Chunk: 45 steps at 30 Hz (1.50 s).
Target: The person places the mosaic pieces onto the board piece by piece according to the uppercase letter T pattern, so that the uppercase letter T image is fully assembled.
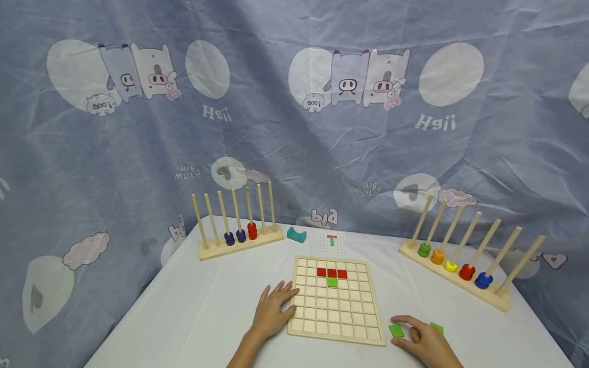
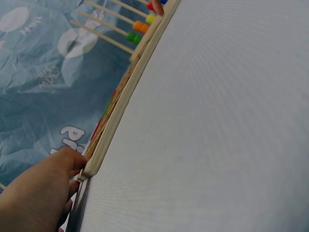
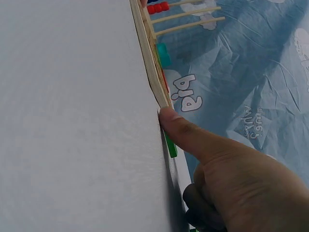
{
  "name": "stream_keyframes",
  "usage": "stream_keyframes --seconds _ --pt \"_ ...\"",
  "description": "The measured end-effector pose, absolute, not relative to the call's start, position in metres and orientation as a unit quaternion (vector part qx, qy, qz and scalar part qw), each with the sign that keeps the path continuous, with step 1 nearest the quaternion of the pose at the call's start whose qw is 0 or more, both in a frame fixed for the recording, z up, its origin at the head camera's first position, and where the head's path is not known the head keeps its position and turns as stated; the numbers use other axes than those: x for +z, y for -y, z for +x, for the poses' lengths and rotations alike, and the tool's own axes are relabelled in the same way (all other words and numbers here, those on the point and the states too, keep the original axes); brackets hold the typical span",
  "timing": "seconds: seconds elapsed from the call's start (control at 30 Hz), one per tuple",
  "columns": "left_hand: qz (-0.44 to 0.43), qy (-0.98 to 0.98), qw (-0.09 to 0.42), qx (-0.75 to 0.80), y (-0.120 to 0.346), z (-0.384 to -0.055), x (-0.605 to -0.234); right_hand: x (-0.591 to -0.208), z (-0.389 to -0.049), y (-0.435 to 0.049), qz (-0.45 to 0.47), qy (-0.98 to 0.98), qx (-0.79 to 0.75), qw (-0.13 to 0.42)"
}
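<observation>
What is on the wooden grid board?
Three red tiles in a row and, in front of the middle one, a green tile. What lies beneath the tiles is hidden.

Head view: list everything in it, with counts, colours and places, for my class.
Cloth: one, blue-grey, printed, backdrop.
Table: one, white, before the cloth.
Grid board: one, pale wood, on the table.
Red tiles: three, red, one row on the board.
Green tiles: three, green, one just below the middle red tile, two right of the board.
Card: one, white with red and green squares, behind the board.
Block: one, teal, left of the card.
Racks: two, pale wood, one left, one right.
Beads: count unclear, purple, red, green, orange, yellow, blue, on both racks.
Left hand: one, bare, at the board's left edge.
Right hand: one, bare, beside the green tiles.
</observation>
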<state>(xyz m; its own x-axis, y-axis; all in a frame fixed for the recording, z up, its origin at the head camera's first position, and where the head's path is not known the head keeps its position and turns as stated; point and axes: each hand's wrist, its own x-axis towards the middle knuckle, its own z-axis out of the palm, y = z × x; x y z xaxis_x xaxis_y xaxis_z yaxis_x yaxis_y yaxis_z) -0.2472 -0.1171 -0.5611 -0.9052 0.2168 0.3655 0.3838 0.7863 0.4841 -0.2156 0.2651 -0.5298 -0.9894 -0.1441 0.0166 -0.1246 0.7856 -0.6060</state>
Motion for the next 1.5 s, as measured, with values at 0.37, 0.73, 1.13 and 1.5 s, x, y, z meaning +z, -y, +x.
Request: stream_keyframes --seconds 0.37,0.73,1.13,1.5 --pt "-0.171 0.927 0.171 -0.288 0.1173 -0.2482 -0.5609 -0.5291 -0.2135 -0.2649 -0.041 -0.947 -0.318 0.02" --pt "-0.166 0.929 0.158 -0.291 0.118 -0.2472 -0.5611 -0.5314 -0.2127 -0.2645 -0.038 -0.949 -0.313 0.017" --pt "-0.17 0.928 0.16 -0.289 0.119 -0.2477 -0.5625 -0.5317 -0.2125 -0.2648 -0.047 -0.948 -0.314 0.012" --pt "-0.17 0.928 0.153 -0.296 0.1187 -0.2461 -0.5603 -0.5313 -0.2114 -0.2663 -0.043 -0.943 -0.331 0.017"
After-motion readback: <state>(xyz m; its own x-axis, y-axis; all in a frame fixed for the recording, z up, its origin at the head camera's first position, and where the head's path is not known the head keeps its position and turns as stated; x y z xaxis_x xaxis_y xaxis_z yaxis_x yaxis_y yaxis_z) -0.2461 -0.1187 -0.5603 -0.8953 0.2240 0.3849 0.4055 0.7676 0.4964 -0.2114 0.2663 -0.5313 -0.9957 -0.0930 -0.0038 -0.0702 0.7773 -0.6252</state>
